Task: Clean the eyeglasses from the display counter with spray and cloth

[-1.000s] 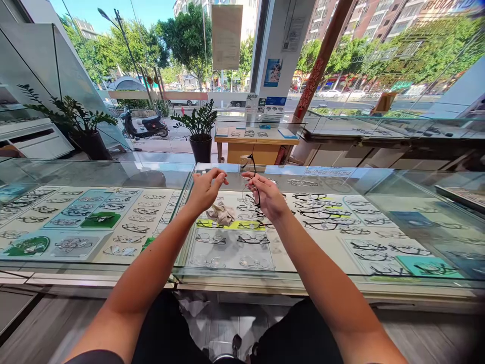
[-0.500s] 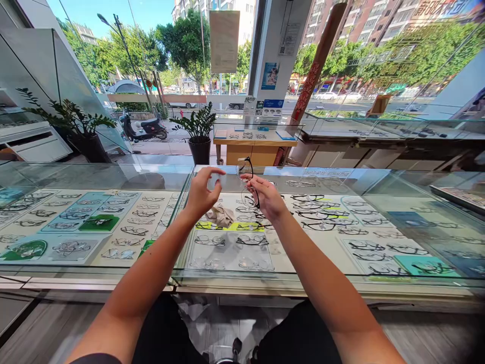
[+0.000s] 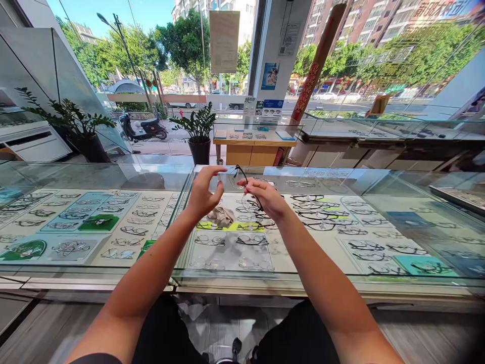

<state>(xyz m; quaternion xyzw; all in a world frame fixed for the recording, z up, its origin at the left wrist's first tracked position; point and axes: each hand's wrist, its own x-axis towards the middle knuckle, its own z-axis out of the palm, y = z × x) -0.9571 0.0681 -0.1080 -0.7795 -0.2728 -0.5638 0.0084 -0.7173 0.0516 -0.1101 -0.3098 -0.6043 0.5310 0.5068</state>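
Note:
Above the glass counter, my right hand pinches a pair of thin-framed eyeglasses near the middle, with one dark-rimmed side up and the other down. My left hand is raised just to the left of the glasses, thumb and index finger apart in a C shape, touching nothing. A crumpled beige cloth lies below and between the hands, on the counter glass. Rows of eyeglasses are laid out inside the case beneath.
The glass display counter spans the view, its front edge close to my legs. Beyond it stand a potted plant, a wooden display table and large windows. A dark tray is at the far right.
The eyeglasses have tilted, their upper end swinging left toward my left hand. My right hand has turned slightly with them. My left hand has barely moved.

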